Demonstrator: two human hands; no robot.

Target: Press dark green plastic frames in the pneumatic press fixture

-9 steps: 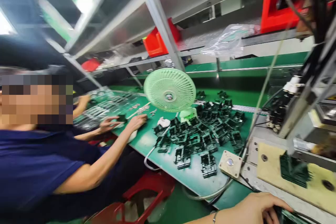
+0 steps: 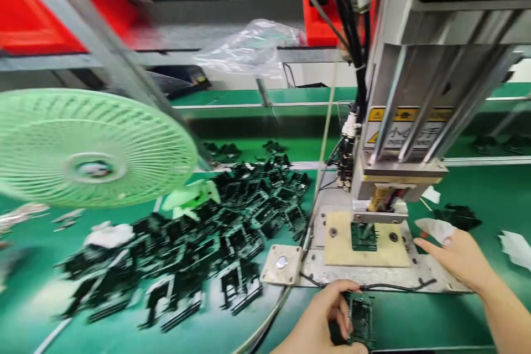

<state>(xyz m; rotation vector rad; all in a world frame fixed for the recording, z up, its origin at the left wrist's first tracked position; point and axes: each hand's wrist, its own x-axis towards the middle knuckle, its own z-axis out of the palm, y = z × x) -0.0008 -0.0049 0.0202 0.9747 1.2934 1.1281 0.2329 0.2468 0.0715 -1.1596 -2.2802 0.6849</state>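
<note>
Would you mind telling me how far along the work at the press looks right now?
Done: one black part sits in the fixture under the press head. In hand: the left hand grips another black part; the right hand rests open beside the fixture plate. Left: a big pile of black parts waits by the green fan.

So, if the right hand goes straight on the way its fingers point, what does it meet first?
The right hand points up and left. First in that line is probably the pale plate under the press, then the dark part seated on it. Depth is unclear, so it might pass above the plate.
</note>
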